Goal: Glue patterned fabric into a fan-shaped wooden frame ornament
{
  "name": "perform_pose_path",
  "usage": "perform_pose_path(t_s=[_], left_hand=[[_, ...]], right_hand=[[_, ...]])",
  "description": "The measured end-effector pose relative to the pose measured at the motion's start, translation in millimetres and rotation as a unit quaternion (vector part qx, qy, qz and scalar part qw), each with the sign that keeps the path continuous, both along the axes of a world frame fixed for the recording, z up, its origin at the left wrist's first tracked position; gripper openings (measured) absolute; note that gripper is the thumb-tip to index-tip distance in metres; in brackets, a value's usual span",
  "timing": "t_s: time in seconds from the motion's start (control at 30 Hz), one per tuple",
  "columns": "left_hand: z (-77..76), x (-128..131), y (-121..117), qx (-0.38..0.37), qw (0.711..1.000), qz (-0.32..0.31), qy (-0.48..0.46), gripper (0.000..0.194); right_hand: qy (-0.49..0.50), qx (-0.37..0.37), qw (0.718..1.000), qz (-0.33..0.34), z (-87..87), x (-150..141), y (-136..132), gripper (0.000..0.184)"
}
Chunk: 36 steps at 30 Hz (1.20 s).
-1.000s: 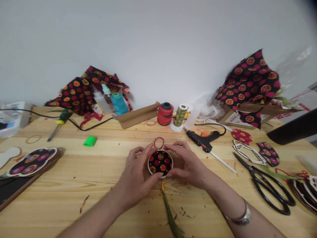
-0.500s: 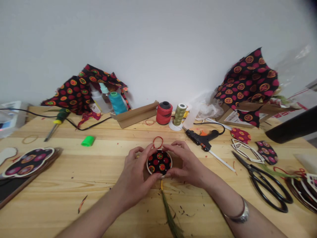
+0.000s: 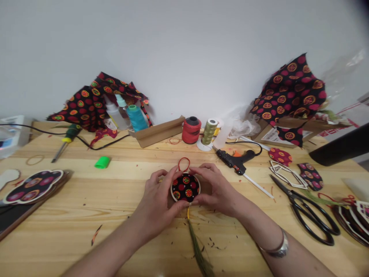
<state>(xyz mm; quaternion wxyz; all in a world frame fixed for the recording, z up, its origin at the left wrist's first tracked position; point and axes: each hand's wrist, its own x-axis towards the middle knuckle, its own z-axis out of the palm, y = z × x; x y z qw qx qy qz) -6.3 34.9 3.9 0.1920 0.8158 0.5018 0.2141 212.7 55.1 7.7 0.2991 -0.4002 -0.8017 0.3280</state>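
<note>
Between my two hands is a round pendant [image 3: 185, 187], its face covered in black cloth with red and orange circles inside a pale rim. My left hand [image 3: 160, 194] grips its left side, thumb at the bottom edge and fingers at the top. On the right edge, my right hand [image 3: 215, 189] holds it the same way, fingers above and thumb below. A red cord loop [image 3: 183, 164] stands out from the top of the pendant. From its bottom a green tassel [image 3: 198, 250] hangs by a yellow tie and lies toward me on the wooden table.
Black scissors [image 3: 307, 211] and a glue gun [image 3: 238, 159] lie to the right. Thread spools, red [image 3: 191, 130] and olive [image 3: 209, 131], stand at the back. On the left are a green cap [image 3: 102, 162], a screwdriver [image 3: 66, 142] and stacked cloud-shaped pieces [image 3: 34, 186].
Both hands keep their hold on the pendant, almost still. The whole view has shifted very slightly.
</note>
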Motion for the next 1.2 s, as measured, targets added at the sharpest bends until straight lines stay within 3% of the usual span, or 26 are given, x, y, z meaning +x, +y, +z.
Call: perform_pose_path(t_s=[0.8,1.0,1.13,1.2], left_hand=[[-4.0,0.5,-1.5,0.037,0.999,-0.001,0.008,0.077],[-4.4,0.9,0.0,0.057,0.998,0.015,-0.026,0.082],[6.0,-4.8,-4.0,0.069,0.993,0.053,-0.08,0.06],[12.6,-8.4,-9.0,0.088,0.991,0.074,-0.064,0.053]], right_hand=[[0.0,0.003,1.0,-0.002,-2.9,0.7,-0.7,0.07],[-0.006,0.003,1.0,-0.003,-1.8,0.1,-0.8,0.07],[-0.015,-0.004,1.0,-0.006,1.4,-0.4,-1.0,0.068],[-0.018,-0.007,1.0,-0.008,2.7,-0.5,-1.3,0.068]])
